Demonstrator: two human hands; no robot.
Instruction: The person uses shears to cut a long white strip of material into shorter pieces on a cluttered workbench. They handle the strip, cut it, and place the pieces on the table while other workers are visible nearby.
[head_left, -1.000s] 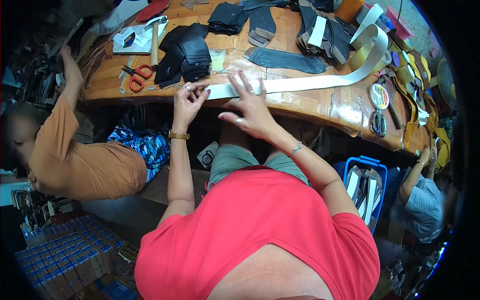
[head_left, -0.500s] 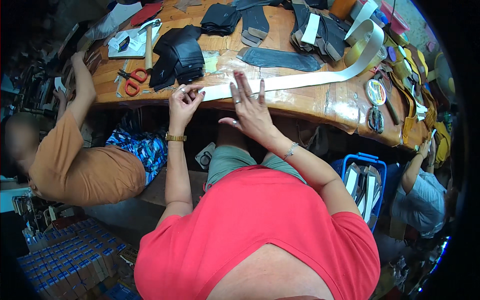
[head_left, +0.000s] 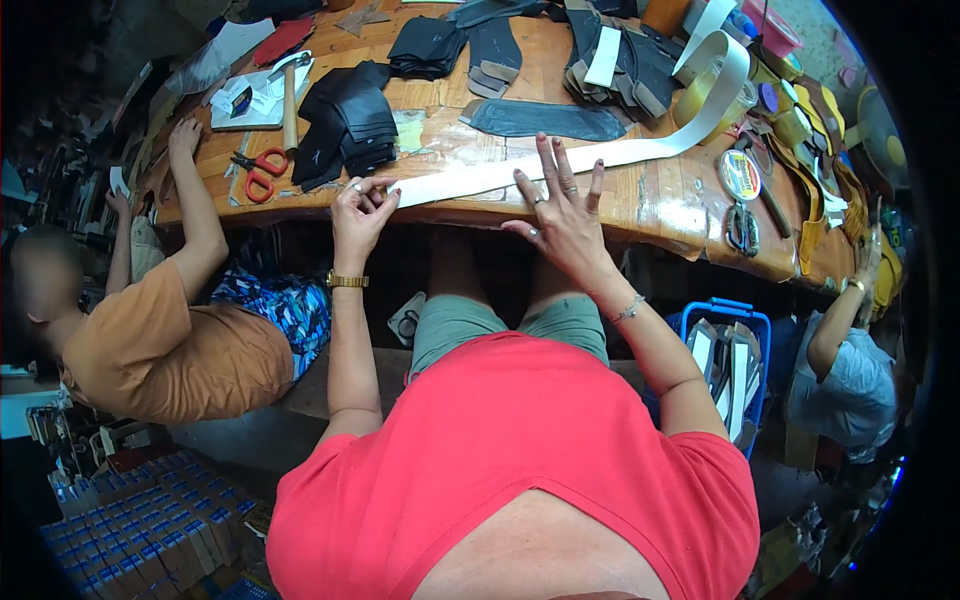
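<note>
A long white strip (head_left: 470,181) lies along the near edge of the wooden table and curls up into a loop at the far right. My left hand (head_left: 358,215) pinches its left end between thumb and fingers. Spread flat over the middle of the strip, my right hand (head_left: 563,205) touches it with fingers apart. Beyond the strip is a flat dark curved piece (head_left: 545,119). Left of it sits a stack of black pieces (head_left: 352,120), next to red-handled scissors (head_left: 262,172).
A hammer (head_left: 291,105) lies by white papers at the left. Dark pieces (head_left: 425,47) lie at the back. At right are a round tin (head_left: 740,175), a coil (head_left: 742,228) and a blue basket (head_left: 765,345) below the edge. Co-workers sit on both sides.
My right hand has slid to the right along the strip, its fingers spread wider. My left hand keeps its pinch on the end. The co-worker at left has moved an arm.
</note>
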